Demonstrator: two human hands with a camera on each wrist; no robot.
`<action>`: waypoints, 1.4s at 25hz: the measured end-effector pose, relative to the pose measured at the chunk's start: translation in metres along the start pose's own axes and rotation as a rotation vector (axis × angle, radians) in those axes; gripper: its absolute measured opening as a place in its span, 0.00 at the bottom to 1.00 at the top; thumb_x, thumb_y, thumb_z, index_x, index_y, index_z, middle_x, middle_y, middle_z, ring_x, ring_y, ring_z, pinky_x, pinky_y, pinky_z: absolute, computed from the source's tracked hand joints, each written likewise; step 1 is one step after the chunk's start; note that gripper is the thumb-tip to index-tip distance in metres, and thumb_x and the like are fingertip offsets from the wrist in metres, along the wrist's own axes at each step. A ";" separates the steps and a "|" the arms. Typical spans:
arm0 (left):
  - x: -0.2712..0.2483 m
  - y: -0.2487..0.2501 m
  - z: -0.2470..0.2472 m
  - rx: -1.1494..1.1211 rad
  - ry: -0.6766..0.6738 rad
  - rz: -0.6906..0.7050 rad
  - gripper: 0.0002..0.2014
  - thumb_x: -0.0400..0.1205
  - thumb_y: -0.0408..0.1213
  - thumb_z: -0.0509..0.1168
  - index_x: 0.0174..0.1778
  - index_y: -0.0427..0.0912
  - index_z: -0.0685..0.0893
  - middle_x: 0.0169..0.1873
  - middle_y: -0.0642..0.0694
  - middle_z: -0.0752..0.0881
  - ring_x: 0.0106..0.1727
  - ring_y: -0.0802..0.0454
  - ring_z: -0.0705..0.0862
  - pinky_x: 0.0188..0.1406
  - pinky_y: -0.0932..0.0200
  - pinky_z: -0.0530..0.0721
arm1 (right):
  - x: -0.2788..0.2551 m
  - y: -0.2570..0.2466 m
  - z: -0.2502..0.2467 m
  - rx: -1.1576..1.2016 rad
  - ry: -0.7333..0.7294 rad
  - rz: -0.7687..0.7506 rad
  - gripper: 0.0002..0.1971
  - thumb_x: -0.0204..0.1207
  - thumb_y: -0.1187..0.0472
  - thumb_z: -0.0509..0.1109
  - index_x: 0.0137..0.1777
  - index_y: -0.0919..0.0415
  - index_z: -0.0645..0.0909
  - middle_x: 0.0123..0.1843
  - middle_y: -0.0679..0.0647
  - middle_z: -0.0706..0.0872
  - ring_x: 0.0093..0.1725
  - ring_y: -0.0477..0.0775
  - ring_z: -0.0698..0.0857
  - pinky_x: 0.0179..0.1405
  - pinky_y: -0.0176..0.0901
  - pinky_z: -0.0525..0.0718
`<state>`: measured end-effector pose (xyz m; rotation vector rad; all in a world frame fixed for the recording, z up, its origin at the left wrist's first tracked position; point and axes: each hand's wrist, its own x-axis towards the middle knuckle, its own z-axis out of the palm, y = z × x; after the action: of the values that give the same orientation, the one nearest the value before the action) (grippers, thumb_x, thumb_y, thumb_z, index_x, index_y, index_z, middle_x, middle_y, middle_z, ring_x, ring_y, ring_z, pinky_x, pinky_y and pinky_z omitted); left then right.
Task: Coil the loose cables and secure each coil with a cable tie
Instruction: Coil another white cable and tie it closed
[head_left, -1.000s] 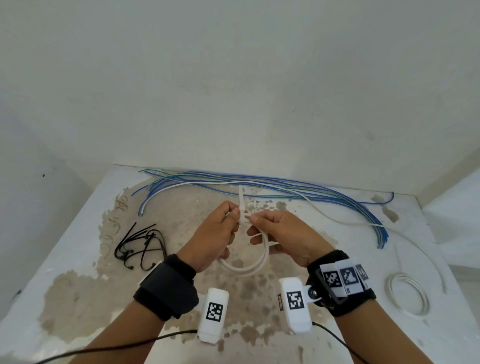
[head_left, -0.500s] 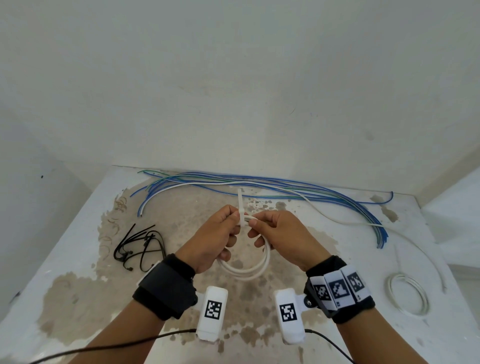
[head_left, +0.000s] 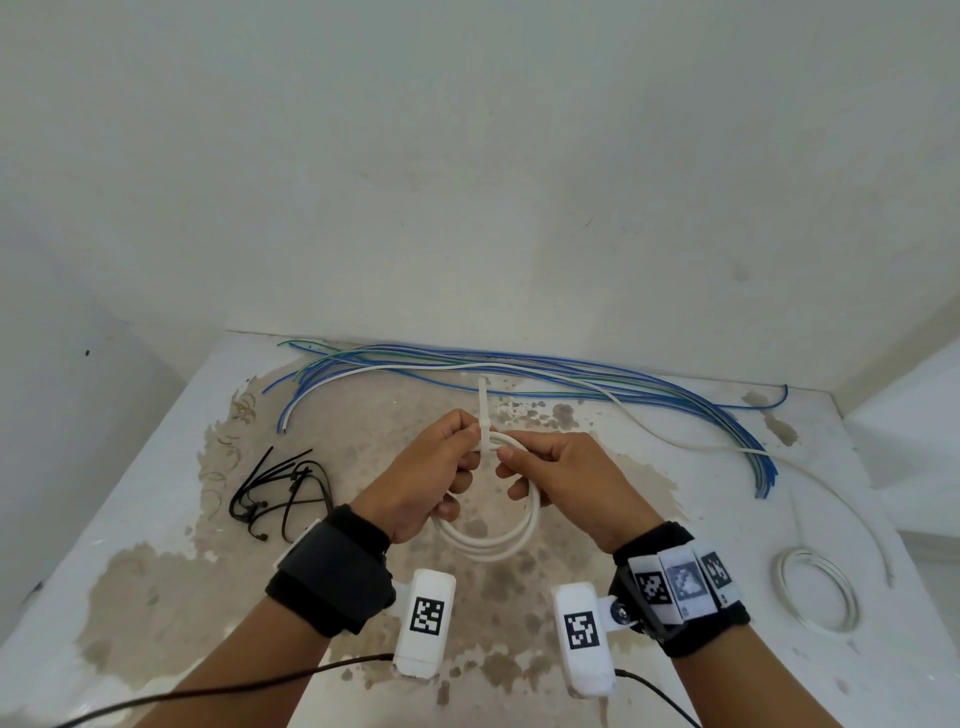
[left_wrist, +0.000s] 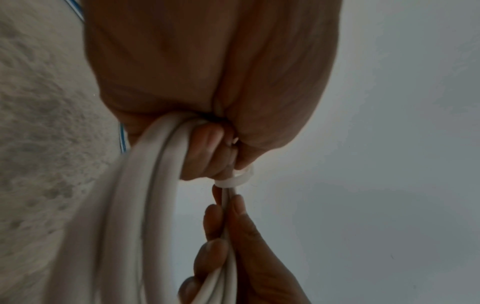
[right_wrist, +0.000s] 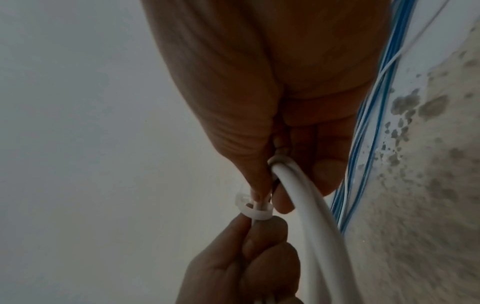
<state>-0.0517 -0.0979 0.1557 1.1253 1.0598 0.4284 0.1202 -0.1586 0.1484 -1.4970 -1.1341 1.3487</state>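
- White cable coil (head_left: 488, 530) was held above the stained table (head_left: 156, 597), its loop hanging toward the person.
- White cable tie (head_left: 484, 415) was looped around the coil's top strands; its free tail stood upright, long axis pointing away toward the wall.
- Left hand (head_left: 421, 483), fingers curled, pinched the coil just left of the tie.
- Right hand (head_left: 566, 483), fingers curled, pinched it just right.
- Blue cables (head_left: 571, 374) lay along the far edge.
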 end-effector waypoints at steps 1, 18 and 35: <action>0.000 0.000 0.000 0.000 0.000 0.000 0.08 0.92 0.41 0.53 0.50 0.46 0.74 0.28 0.54 0.67 0.25 0.58 0.58 0.18 0.65 0.58 | -0.001 -0.001 0.000 0.009 -0.007 0.026 0.10 0.83 0.54 0.73 0.62 0.47 0.90 0.45 0.50 0.94 0.38 0.45 0.91 0.40 0.38 0.89; -0.004 0.000 0.000 0.101 0.022 -0.019 0.10 0.91 0.45 0.55 0.54 0.44 0.77 0.29 0.53 0.69 0.21 0.60 0.60 0.16 0.66 0.59 | 0.027 -0.021 0.007 0.017 0.052 -0.049 0.05 0.83 0.59 0.73 0.45 0.56 0.84 0.42 0.55 0.88 0.39 0.45 0.85 0.35 0.25 0.78; -0.005 -0.007 0.004 0.128 0.008 -0.031 0.12 0.92 0.47 0.54 0.48 0.46 0.76 0.28 0.55 0.68 0.22 0.60 0.60 0.16 0.65 0.59 | 0.037 -0.011 0.006 -0.161 0.110 -0.032 0.08 0.85 0.53 0.69 0.48 0.57 0.82 0.34 0.49 0.89 0.36 0.48 0.85 0.51 0.53 0.86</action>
<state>-0.0524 -0.1064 0.1521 1.2194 1.1224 0.3448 0.1139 -0.1197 0.1477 -1.6396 -1.2141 1.1609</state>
